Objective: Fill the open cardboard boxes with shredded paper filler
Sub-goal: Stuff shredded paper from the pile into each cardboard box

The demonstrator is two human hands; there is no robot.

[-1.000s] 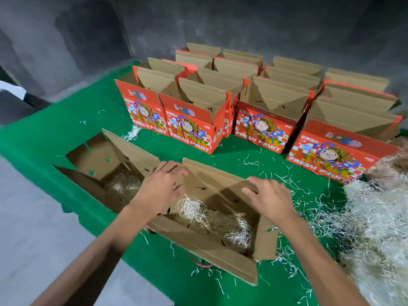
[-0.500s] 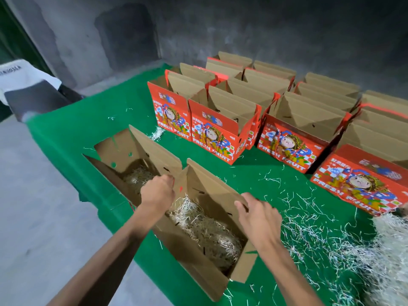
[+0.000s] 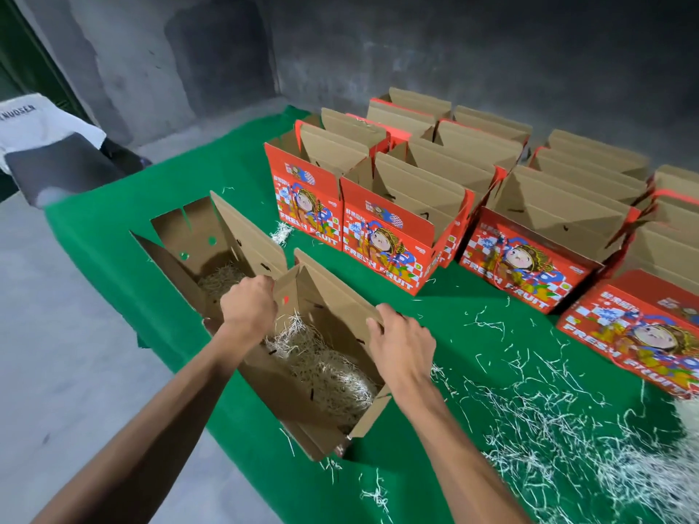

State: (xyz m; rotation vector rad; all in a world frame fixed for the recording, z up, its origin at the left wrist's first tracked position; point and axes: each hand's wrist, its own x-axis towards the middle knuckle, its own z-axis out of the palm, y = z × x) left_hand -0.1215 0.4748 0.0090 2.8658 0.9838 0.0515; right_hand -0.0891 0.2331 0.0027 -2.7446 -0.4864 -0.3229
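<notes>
Head view: left hand [image 3: 249, 306] had curled from flat into fist gripping end flap of near box [image 3: 291, 387], lower centre; right hand [image 3: 403, 340] gripped far flap; shredded paper [image 3: 321, 368] sat inside – box filled, likely being shifted aside

both arms reach forward; left hand [image 3: 247, 308] curled in a grip, right hand [image 3: 404, 344] curled likewise.
</notes>
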